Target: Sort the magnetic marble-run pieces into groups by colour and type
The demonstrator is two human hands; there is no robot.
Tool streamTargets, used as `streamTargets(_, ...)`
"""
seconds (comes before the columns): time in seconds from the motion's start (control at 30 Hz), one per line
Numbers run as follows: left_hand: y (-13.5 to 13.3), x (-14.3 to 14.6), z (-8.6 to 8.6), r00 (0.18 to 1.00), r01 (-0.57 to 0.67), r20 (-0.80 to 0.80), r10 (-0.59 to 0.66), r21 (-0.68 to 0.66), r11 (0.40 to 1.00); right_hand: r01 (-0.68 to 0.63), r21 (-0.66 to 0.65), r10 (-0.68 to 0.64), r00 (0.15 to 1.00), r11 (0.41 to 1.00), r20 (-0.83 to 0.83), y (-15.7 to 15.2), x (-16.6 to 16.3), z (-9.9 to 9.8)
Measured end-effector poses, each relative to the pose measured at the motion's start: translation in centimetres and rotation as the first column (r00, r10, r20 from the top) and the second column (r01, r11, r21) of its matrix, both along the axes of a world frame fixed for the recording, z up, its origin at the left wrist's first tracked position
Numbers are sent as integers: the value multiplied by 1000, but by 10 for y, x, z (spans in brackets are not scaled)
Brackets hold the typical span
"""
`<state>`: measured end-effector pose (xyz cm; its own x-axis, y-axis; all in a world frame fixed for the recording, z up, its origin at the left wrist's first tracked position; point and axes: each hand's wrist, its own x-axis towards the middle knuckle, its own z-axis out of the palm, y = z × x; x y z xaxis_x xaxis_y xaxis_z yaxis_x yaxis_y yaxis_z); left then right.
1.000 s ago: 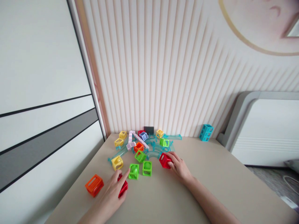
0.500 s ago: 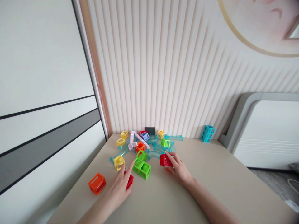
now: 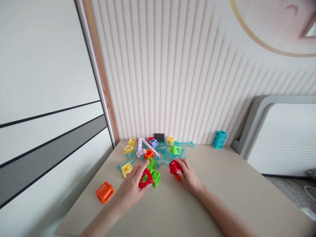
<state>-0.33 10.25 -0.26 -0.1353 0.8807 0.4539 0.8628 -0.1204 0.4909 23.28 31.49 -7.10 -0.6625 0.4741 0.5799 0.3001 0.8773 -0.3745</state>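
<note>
My left hand (image 3: 134, 184) is closed around a red open-frame cube block (image 3: 147, 179), held in front of several joined green cube blocks (image 3: 155, 177) and partly covering them. To its right, my right hand (image 3: 187, 174) grips another red cube block (image 3: 174, 167), which is tilted. Below that block an orange piece (image 3: 177, 177) shows in part; whether it touches the red one I cannot tell. A yellow cube block (image 3: 126, 169) lies beyond my left hand, and an orange block (image 3: 105, 192) rests to the left of my left wrist.
At the back of the table (image 3: 212, 194) lie clear teal track pieces (image 3: 165, 160), a pale lilac zigzag piece (image 3: 140, 146) and several coloured cubes. A blue block stack (image 3: 219, 139) stands upright at the back right. The ribbed wall (image 3: 158, 72) borders the far edge.
My left hand has lifted its red block and moved it right, in front of the green blocks. The red block in my right hand has turned and tilted slightly.
</note>
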Motion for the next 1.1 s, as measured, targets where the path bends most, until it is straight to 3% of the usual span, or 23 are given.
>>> streamTargets(0.1, 31, 9, 7, 959, 190, 205, -196, 51, 980, -19, 33, 18, 1000, 999, 20, 0, -2, -1)
streamTargets(0.27, 70, 29, 2, 786, 383, 466, -407, 151, 911, -63, 45, 64, 998, 997, -12, 1, -2, -1)
streamTargets(0.4, 74, 46, -9, 791, 441, 385, -476, 181, 879, -60, 17, 61, 996, 998, -58, 2, -1, 0)
streamTargets(0.7, 61, 62, -27, 820, 496, 359, -445, -60, 866, -119, 15, 120, 984, 993, -128, -2, 0, 1)
streamTargets(1.1, 57, 73, -42, 882, 448, 178, -437, -32, 893, -164, 38, 168, 971, 986, -170, -13, 7, 5)
